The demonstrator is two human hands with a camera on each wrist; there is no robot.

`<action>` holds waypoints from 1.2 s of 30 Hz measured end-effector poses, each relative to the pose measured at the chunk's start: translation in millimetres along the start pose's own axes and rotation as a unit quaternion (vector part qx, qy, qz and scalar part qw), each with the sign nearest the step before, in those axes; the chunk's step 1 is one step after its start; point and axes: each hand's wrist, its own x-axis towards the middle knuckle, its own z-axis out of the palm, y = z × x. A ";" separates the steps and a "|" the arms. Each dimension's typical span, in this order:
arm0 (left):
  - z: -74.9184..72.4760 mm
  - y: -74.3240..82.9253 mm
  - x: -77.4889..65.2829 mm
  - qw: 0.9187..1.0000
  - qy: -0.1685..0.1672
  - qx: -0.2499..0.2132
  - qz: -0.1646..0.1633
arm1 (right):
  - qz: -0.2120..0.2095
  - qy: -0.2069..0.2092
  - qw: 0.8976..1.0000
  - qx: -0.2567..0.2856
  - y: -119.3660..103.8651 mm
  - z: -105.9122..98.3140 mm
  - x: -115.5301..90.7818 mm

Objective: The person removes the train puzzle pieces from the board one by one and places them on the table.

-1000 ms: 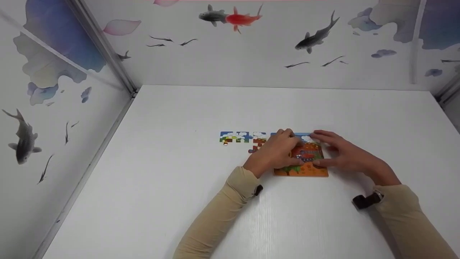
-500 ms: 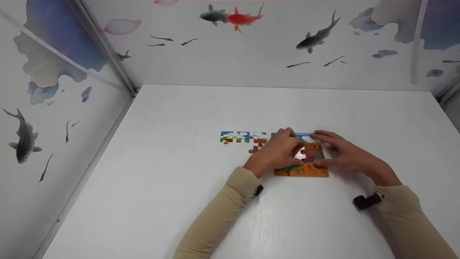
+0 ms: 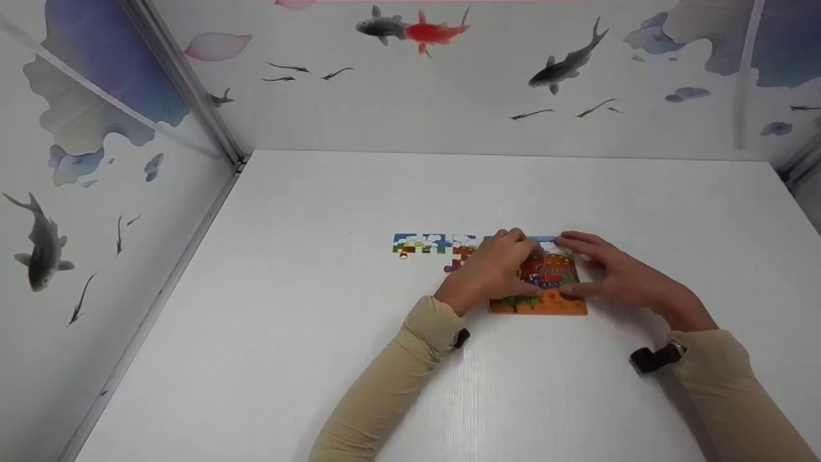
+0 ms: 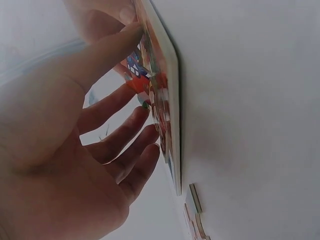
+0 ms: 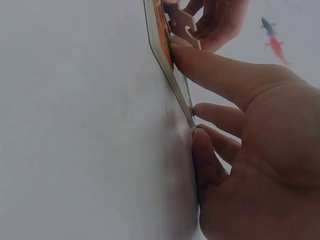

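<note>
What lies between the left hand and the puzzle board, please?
A tilted puzzle section lies between the left hand and the board in the left wrist view.

Puzzle board (image 3: 537, 305): thin, pale-edged, flat, orange near side, blue far side; below the left grip (image 3: 497, 266), its right side touching the right grip (image 3: 617, 276).
Held piece (image 4: 135, 65): blue, white and red face, tan back; tilted in the left grip above the board.
Loose pieces (image 3: 432, 241): cloud-and-sky prints, flat, left of the left grip.
</note>
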 end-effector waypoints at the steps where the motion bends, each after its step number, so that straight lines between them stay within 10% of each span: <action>1: -0.4 -0.5 -0.2 1.000 0.001 -0.002 0.002 | -0.001 0.000 1.000 0.001 -0.1 0.0 -0.2; 26: -11.6 -35.5 -7.1 0.974 -0.027 -0.224 -0.013 | 0.015 -0.001 1.000 0.006 3.0 -0.4 2.4; 36: -10.1 -35.6 -6.2 0.976 -0.023 -0.216 0.001 | 0.016 -0.003 1.000 0.006 1.1 1.0 3.7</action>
